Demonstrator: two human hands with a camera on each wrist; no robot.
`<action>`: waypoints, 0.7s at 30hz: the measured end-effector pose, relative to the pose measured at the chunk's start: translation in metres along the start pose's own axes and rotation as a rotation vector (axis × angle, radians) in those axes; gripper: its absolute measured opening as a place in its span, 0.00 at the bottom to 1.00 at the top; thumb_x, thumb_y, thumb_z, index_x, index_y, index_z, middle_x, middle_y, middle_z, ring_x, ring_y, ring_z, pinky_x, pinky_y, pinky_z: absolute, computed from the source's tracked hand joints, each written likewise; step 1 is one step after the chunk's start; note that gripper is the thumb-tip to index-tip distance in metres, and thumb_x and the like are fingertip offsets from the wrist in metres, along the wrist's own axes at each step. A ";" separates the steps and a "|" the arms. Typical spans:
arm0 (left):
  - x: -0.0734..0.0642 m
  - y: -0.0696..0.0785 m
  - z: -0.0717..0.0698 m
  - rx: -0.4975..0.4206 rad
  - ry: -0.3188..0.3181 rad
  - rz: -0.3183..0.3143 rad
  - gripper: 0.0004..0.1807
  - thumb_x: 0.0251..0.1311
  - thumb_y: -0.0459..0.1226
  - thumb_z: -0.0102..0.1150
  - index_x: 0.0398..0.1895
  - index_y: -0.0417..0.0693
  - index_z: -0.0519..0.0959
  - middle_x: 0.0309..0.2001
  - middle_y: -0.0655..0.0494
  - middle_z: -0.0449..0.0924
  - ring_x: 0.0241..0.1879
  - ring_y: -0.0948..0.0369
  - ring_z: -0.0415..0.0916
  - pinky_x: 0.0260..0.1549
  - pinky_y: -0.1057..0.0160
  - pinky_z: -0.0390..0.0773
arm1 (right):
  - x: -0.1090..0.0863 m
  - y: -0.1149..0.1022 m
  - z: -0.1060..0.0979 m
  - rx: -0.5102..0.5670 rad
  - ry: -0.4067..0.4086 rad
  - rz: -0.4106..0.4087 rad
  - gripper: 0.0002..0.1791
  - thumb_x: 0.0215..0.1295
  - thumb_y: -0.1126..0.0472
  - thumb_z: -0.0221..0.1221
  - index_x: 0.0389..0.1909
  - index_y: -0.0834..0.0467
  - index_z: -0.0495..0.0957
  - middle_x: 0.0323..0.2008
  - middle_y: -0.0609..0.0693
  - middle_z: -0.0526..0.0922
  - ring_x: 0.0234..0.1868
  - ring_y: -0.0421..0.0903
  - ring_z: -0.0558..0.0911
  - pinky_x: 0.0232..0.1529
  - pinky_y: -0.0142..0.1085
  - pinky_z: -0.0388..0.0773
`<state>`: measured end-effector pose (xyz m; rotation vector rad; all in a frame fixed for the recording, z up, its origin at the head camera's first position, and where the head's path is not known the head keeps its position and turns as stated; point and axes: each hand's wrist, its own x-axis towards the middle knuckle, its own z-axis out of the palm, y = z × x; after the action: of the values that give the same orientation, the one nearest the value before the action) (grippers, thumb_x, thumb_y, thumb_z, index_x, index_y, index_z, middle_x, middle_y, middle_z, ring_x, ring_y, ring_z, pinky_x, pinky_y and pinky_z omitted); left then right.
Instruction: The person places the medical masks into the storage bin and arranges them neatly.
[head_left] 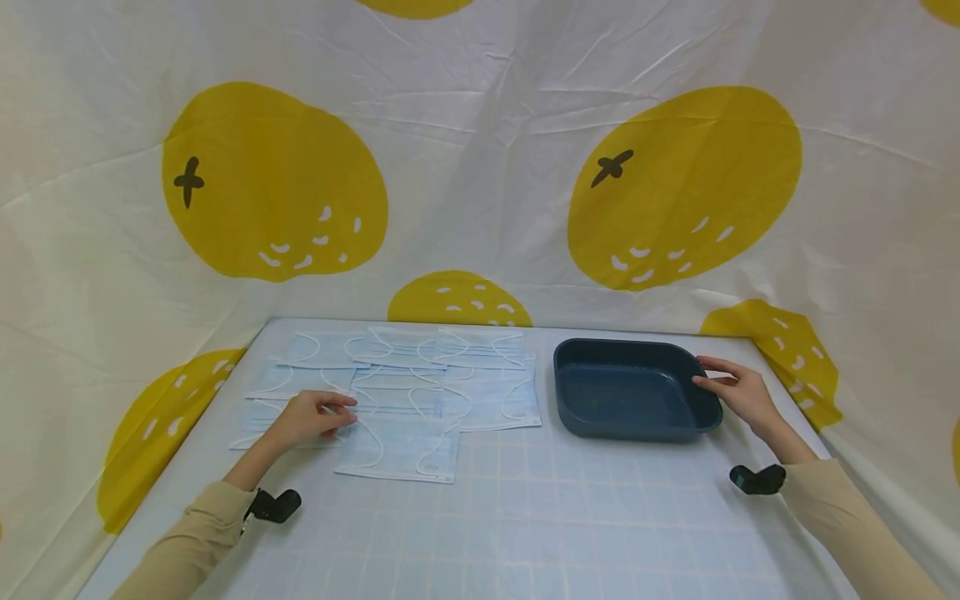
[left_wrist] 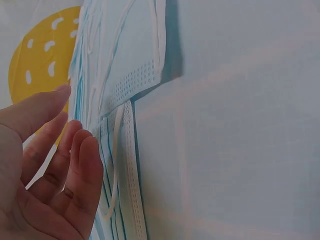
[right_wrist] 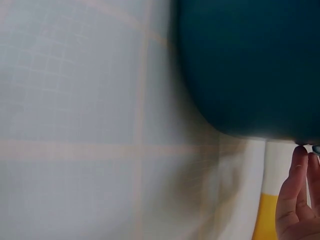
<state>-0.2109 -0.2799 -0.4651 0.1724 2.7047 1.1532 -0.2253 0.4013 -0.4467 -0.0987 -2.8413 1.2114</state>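
Several pale blue face masks with white ear loops lie overlapping on the left half of the table. My left hand is over the left side of these masks, its fingers loosely bent and nothing between them. In the left wrist view, the thumb and fingers are apart, beside the pleated edges of the masks. A dark blue rectangular basin with rounded corners is on the right, with nothing inside. My right hand pinches its right rim, thumb over the edge; the right wrist view shows fingertips against the basin.
A light blue checked cloth covers the table. Behind and beside it hangs a white curtain with large yellow fruit prints. Each wrist carries a small black camera, such as the left one.
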 end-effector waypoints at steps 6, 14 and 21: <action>0.000 0.000 -0.001 -0.007 -0.022 -0.024 0.21 0.54 0.40 0.68 0.49 0.38 0.81 0.34 0.50 0.82 0.26 0.61 0.73 0.25 0.68 0.79 | -0.003 -0.004 0.000 0.004 -0.004 0.004 0.35 0.67 0.47 0.57 0.67 0.65 0.65 0.62 0.70 0.69 0.32 0.15 0.69 0.35 0.15 0.68; 0.002 -0.001 0.002 -0.046 -0.050 -0.048 0.23 0.50 0.41 0.71 0.48 0.37 0.82 0.34 0.52 0.82 0.27 0.62 0.75 0.25 0.68 0.80 | -0.003 -0.001 0.002 0.018 0.006 0.004 0.35 0.67 0.46 0.57 0.66 0.66 0.65 0.62 0.70 0.69 0.32 0.16 0.71 0.35 0.17 0.69; 0.002 -0.003 0.002 -0.038 -0.064 -0.058 0.23 0.50 0.41 0.71 0.48 0.37 0.82 0.35 0.52 0.83 0.28 0.62 0.75 0.25 0.67 0.80 | -0.004 -0.002 0.002 0.033 0.005 0.008 0.36 0.66 0.46 0.57 0.67 0.66 0.64 0.62 0.71 0.68 0.32 0.15 0.71 0.35 0.17 0.69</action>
<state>-0.2125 -0.2797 -0.4690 0.1216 2.6129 1.1613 -0.2218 0.3978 -0.4468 -0.1119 -2.8183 1.2570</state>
